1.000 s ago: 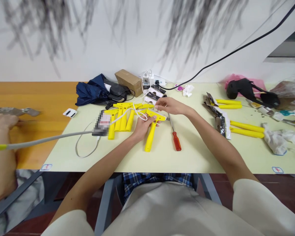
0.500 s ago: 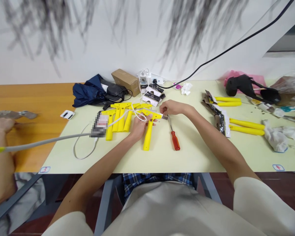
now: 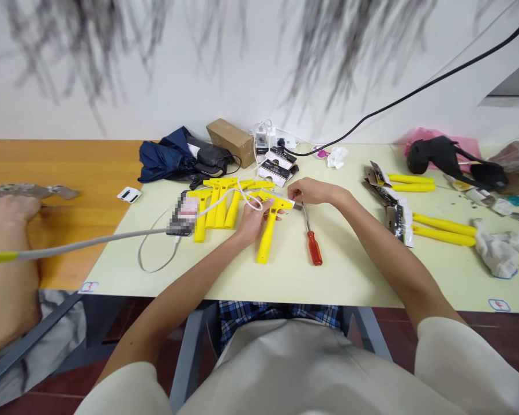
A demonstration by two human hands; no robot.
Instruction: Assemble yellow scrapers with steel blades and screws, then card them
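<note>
Your left grip wraps a yellow tool, screwdriver to its right; I can't tell your right grip's opening or hold.

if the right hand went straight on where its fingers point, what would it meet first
Most likely the yellow tool held in the left hand, though depth is unclear.

Taking the yellow tool as the clock's centre, I can see only part of the left hand's fingers; the rest are hidden behind it. At two o'clock, whatever the right hand has at its fingertips is too small to tell. The phone, toward nine, shows a screen blurred into squares. Farther that way, a co-worker's arm is cut off by the left edge. Dark strands at one are blurred.
</note>
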